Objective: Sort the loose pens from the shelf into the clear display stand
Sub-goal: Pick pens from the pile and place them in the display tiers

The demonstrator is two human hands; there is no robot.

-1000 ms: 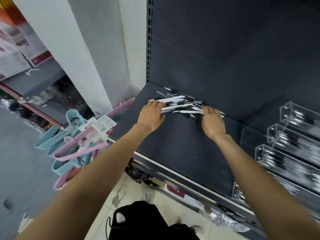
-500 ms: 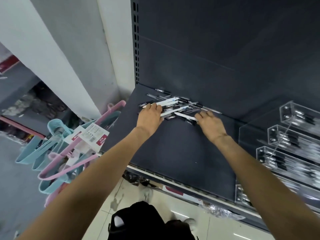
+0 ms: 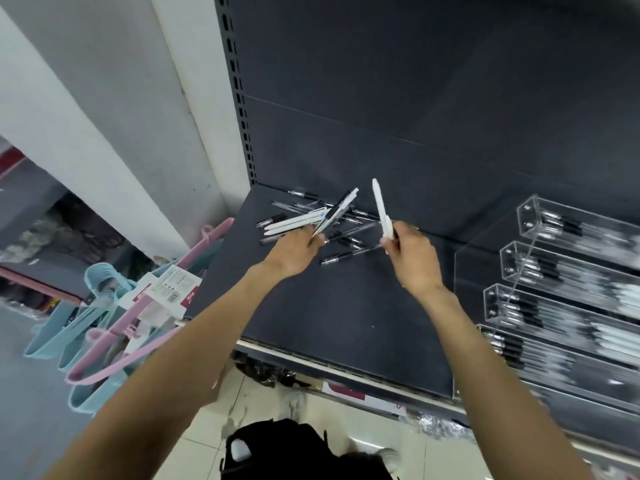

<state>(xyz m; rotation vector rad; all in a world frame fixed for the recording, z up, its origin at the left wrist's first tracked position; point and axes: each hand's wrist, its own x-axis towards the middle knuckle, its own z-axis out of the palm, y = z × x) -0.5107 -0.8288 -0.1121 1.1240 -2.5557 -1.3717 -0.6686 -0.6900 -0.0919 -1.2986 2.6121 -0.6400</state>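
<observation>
The left hand point(image 3: 294, 249) is pinching a slim black-and-white pen point(image 3: 337, 211); the right hand point(image 3: 410, 252) is gripping a white plastic pen point(image 3: 381, 207) above the dark grey shelf point(image 3: 346, 306), beside the clear acrylic display stand point(image 3: 568, 271).

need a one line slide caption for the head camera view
Left hand grips dark pens and right hand a white pen above the loose pile, clear acrylic display stand alongside.

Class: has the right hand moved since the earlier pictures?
Yes. The right hand has lifted off the pen pile on the shelf, raising a white pen it now pinches.
</observation>
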